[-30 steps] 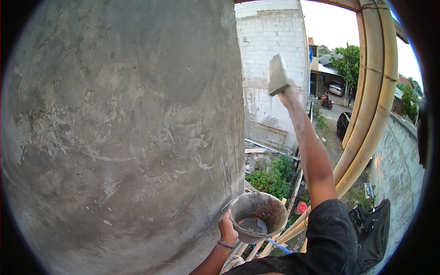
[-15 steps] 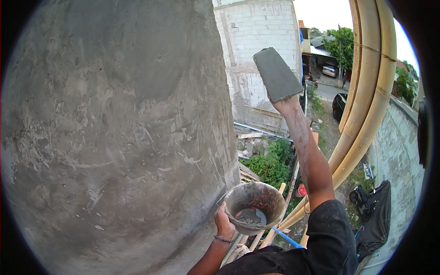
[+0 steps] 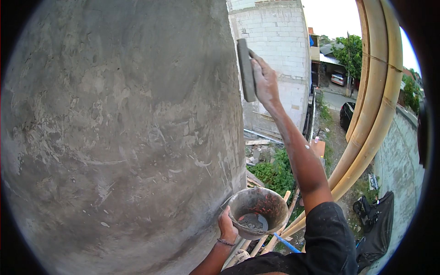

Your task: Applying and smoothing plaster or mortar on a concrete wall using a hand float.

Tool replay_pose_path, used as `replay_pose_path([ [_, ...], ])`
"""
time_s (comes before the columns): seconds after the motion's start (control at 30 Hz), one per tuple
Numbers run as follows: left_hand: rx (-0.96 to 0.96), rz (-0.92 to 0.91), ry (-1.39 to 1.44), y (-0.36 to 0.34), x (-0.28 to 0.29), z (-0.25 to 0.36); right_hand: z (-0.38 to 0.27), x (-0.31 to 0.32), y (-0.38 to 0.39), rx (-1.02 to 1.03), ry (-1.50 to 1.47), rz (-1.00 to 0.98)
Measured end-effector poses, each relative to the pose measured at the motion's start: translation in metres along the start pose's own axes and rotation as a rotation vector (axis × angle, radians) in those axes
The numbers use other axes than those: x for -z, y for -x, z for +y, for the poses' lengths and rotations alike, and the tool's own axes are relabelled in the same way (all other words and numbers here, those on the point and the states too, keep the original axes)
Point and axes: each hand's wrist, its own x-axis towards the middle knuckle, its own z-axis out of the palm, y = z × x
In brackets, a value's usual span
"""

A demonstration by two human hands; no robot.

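My right hand (image 3: pixel 266 82) is stretched up and ahead, fingers wrapped round the back of a plastering float (image 3: pixel 246 71). The float is edge-on to me, its flat face turned left toward the wall's vertical edge; whether it touches there I cannot tell. Grey plaster covers the wall (image 3: pixel 119 114), rough and streaked in its middle and lower parts. Low in front of me, my left hand (image 3: pixel 227 225) grips the rim of a bucket (image 3: pixel 275 208). Some wet grey mortar (image 3: pixel 253 222) lies at the bucket's bottom, and the inner sides are smeared grey and reddish.
Thick bamboo poles (image 3: pixel 376 87) rise at the right, with more poles (image 3: pixel 275 236) and a blue bar (image 3: pixel 288 243) below the bucket. A white block wall (image 3: pixel 275 50) stands beyond. Far below are green plants (image 3: pixel 277 172) and a dark cover (image 3: pixel 380 224).
My right hand has moved left toward the wall's edge and turned the float from face-on to edge-on. The view has shifted slightly; my left hand still holds the bucket.
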Motion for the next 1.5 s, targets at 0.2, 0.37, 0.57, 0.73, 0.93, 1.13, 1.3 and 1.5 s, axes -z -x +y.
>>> replay_pose_path([
  [0.2, -0.046, 0.007, 0.001, -0.008, 0.009, 0.004, 0.017, -0.027, -0.009, -0.106, 0.344, -0.007],
  [0.37, -0.070, -0.011, 0.020, -0.012, 0.008, 0.003, 0.056, -0.007, -0.014, -0.053, 0.430, 0.202],
  [0.57, -0.033, -0.063, 0.053, -0.022, 0.020, -0.008, 0.014, -0.052, -0.016, 0.467, 0.381, 0.112],
  [0.73, 0.018, -0.007, 0.029, 0.006, -0.015, -0.001, -0.005, -0.029, -0.082, 0.205, 0.417, 0.138],
  [0.93, -0.018, -0.030, 0.056, -0.022, 0.007, -0.016, -0.012, -0.059, -0.040, 0.411, 0.318, 0.134],
  [1.13, 0.007, -0.031, 0.049, -0.014, -0.006, -0.014, 0.005, -0.049, -0.027, 0.401, 0.358, 0.096],
  [1.3, 0.037, -0.059, 0.016, -0.020, 0.001, -0.016, -0.038, -0.056, -0.154, 0.381, 0.415, 0.295],
  [1.5, 0.032, -0.031, 0.066, -0.023, 0.000, -0.016, -0.053, -0.056, -0.186, 0.493, 0.440, 0.294],
])
